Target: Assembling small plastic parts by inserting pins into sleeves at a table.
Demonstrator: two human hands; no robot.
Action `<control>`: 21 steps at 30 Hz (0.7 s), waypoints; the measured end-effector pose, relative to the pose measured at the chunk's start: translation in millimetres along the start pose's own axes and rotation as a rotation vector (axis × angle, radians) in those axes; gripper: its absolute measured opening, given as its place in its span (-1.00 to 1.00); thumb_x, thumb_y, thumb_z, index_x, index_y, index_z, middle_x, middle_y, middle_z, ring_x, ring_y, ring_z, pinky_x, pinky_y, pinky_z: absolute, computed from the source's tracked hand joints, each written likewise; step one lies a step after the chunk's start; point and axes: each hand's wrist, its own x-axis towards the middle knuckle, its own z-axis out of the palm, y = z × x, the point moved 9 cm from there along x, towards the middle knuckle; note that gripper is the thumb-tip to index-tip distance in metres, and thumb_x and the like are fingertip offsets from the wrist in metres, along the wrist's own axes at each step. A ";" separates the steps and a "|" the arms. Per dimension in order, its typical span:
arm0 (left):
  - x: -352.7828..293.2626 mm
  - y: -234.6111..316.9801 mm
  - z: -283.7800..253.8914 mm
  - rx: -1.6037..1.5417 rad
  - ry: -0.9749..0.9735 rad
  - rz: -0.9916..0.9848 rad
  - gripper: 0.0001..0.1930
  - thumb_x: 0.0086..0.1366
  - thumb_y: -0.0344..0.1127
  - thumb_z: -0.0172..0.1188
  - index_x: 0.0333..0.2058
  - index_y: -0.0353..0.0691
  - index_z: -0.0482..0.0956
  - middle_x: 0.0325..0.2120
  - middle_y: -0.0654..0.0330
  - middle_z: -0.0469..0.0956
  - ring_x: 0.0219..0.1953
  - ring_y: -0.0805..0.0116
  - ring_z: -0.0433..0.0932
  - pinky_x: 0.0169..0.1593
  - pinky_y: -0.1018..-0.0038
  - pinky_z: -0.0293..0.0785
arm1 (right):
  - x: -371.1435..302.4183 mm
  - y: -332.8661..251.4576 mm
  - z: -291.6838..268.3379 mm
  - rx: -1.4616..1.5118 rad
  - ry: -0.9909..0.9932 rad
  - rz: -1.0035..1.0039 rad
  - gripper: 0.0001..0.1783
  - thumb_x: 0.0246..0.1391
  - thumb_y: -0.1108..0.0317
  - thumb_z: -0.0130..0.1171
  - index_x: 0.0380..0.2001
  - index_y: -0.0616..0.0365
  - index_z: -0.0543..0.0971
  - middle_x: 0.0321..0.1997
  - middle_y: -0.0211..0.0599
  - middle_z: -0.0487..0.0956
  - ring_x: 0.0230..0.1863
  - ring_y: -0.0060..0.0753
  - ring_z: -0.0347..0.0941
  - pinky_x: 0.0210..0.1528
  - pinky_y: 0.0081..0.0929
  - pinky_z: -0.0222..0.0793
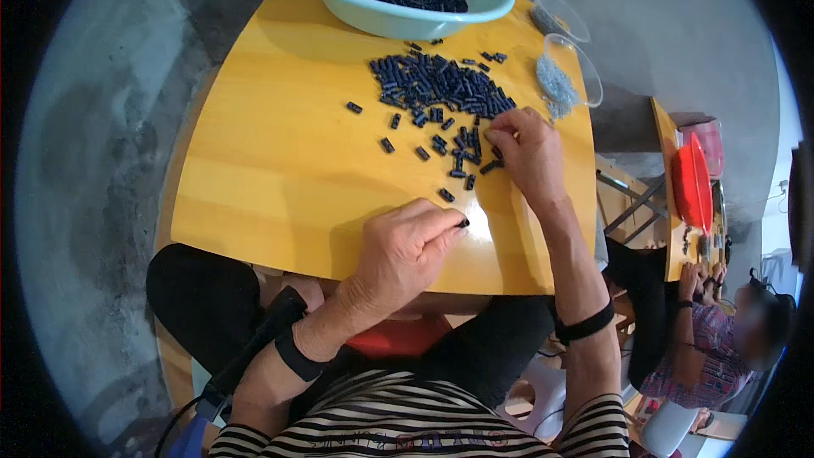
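My left hand (403, 246) is closed over the table's near edge. Thumb and forefinger pinch a small black plastic piece (463, 223), whose dark end pokes out past the fingertips. Farther right, my right hand (532, 153) has its fingers pinched together beside the loose black pieces. What it holds, if anything, is hidden by the fingers. A heap of short black plastic pieces (441, 83) lies on the table in front of both hands. Several single pieces are scattered nearer to me, one of them a short black piece (447, 195) just beyond my left hand.
A light-blue basin (492, 8) full of black pieces stands at the far side of the yellow table (263, 153). Clear tubs (593, 89) with small parts sit at the right edge. Another person (712, 348) works at a table with a red basin (693, 182).
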 end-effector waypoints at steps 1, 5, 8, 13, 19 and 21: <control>0.2 -0.2 1.2 -0.006 -0.005 -0.003 -0.90 0.12 -0.52 0.26 -0.36 -0.36 0.58 -0.51 0.07 0.57 -0.48 0.24 0.58 -0.40 0.45 0.46 | 0.1 -3.1 -0.9 0.027 0.009 -0.042 -0.91 -0.13 0.42 0.29 -0.49 0.15 0.59 -0.45 -0.19 0.55 -0.42 -0.10 0.51 -0.34 -0.30 0.42; -0.2 -1.8 0.5 -0.011 0.008 -0.018 -0.91 0.12 -0.53 0.26 -0.36 -0.36 0.59 -0.51 0.08 0.57 -0.48 0.26 0.58 -0.40 0.47 0.46 | -4.7 -11.4 -23.9 0.067 0.071 -0.095 -0.90 -0.14 0.46 0.28 -0.50 0.19 0.56 -0.48 -0.18 0.54 -0.44 -0.12 0.51 -0.37 -0.33 0.41; -1.4 -2.8 0.0 -0.002 0.008 -0.027 -0.91 0.12 -0.53 0.25 -0.36 -0.37 0.59 -0.51 0.07 0.57 -0.48 0.27 0.58 -0.39 0.48 0.47 | -31.4 8.8 -36.7 0.103 -0.120 0.142 -0.93 -0.14 0.53 0.25 -0.50 0.22 0.56 -0.50 -0.15 0.55 -0.43 -0.21 0.54 -0.37 -0.41 0.42; -0.1 -0.8 3.9 0.003 0.016 -0.025 -0.88 0.07 -0.49 0.28 -0.37 -0.31 0.60 -0.52 0.08 0.56 -0.49 0.16 0.58 -0.42 0.40 0.47 | -74.0 10.1 -28.1 0.159 -0.057 0.119 -0.94 -0.10 0.49 0.25 -0.48 0.20 0.58 -0.46 -0.16 0.57 -0.40 -0.23 0.55 -0.34 -0.41 0.44; -1.7 -0.3 4.3 0.032 0.013 -0.029 -0.88 0.09 -0.51 0.27 -0.35 -0.31 0.61 -0.53 0.07 0.56 -0.50 0.19 0.58 -0.43 0.43 0.46 | -88.2 -9.0 -31.4 0.094 0.032 0.040 -0.83 -0.09 0.53 0.25 -0.34 0.14 0.61 -0.42 -0.16 0.57 -0.38 -0.21 0.56 -0.31 -0.41 0.46; -2.1 0.6 3.1 0.033 0.016 -0.021 -0.88 0.09 -0.51 0.27 -0.34 -0.31 0.61 -0.53 0.07 0.56 -0.50 0.20 0.58 -0.43 0.44 0.46 | -93.3 5.3 -43.5 0.160 0.095 0.125 -0.85 -0.05 0.53 0.24 -0.33 0.16 0.61 -0.42 -0.19 0.58 -0.41 -0.32 0.54 -0.32 -0.46 0.44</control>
